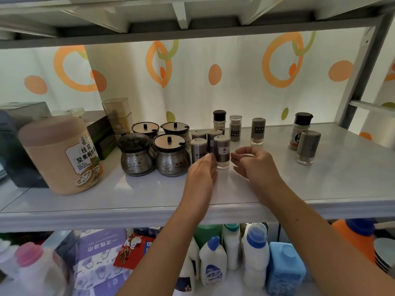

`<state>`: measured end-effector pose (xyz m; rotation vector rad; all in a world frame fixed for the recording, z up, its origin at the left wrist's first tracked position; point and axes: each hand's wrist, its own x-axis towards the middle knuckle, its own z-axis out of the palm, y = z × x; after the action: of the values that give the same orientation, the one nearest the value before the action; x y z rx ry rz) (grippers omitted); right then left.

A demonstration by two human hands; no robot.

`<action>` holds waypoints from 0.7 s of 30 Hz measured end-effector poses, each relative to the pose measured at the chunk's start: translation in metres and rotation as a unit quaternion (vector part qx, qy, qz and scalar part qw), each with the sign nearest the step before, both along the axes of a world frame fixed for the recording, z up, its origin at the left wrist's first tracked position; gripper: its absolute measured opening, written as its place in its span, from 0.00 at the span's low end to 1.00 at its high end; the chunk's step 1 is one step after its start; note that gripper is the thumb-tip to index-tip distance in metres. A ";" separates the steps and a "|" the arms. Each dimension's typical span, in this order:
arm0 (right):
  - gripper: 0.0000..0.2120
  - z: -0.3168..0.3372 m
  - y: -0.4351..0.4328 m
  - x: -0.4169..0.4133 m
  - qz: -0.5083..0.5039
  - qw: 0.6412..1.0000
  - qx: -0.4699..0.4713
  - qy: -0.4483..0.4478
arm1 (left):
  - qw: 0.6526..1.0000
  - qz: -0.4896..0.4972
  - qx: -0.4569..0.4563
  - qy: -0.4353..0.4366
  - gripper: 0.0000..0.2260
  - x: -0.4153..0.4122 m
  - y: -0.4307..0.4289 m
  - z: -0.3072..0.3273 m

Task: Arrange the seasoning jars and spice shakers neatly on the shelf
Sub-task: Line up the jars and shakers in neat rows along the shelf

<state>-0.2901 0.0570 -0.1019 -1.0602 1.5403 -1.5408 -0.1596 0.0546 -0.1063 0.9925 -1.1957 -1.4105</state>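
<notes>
Shelf (149, 195), left to right.

1. Large pink canister (62, 154): upright at the left end.
2. Four round steel seasoning jars (172, 155): two rows of two, lids up, just right of the canister.
3. Four grey spice shakers, two by two, touching the jars' right side. Front-left shaker (198, 149) is partly covered by the left hand (202, 169).
4. Left hand: back toward the camera, fingers curled. One fingertip (210, 156) lies against the left side of the front-right shaker (221, 151). Whether the hand grips it cannot be told.
5. Front-right shaker: stands on the shelf between the two hands, long axis vertical, cap up, label facing the camera.
6. Right hand (254, 163): just right of that shaker, fingers loosely curled toward it, holding nothing. Contact cannot be confirmed.
7. Behind the hands: a black-capped bottle (219, 121), a clear-topped shaker (235, 127) and a grey shaker (258, 131), all upright.
8. Well apart at the right: a second black-capped bottle (300, 133) beside another grey shaker (307, 147), upright.
</notes>
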 end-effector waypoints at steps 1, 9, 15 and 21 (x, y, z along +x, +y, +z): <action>0.12 0.000 -0.002 0.001 -0.022 1.000 -0.005 0.000 | 1.000 -0.001 0.001 0.003 0.17 0.000 0.001 0.001; 0.13 -0.004 -0.004 0.000 0.004 0.999 0.005 -0.034 | 1.000 0.019 -0.018 0.004 0.14 0.000 0.000 -0.002; 0.15 -0.006 -0.007 0.000 0.032 0.999 0.013 -0.003 | 0.999 0.040 -0.029 0.009 0.14 -0.001 0.002 -0.003; 0.15 -0.007 -0.005 0.000 0.033 0.999 0.005 -0.017 | 0.987 0.126 -0.034 0.090 0.13 0.002 0.005 -0.001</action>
<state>-0.2904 0.0522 -0.1086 -1.0640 1.4738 -1.4981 -0.1579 0.0594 -0.1075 0.9126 -0.9428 -1.2227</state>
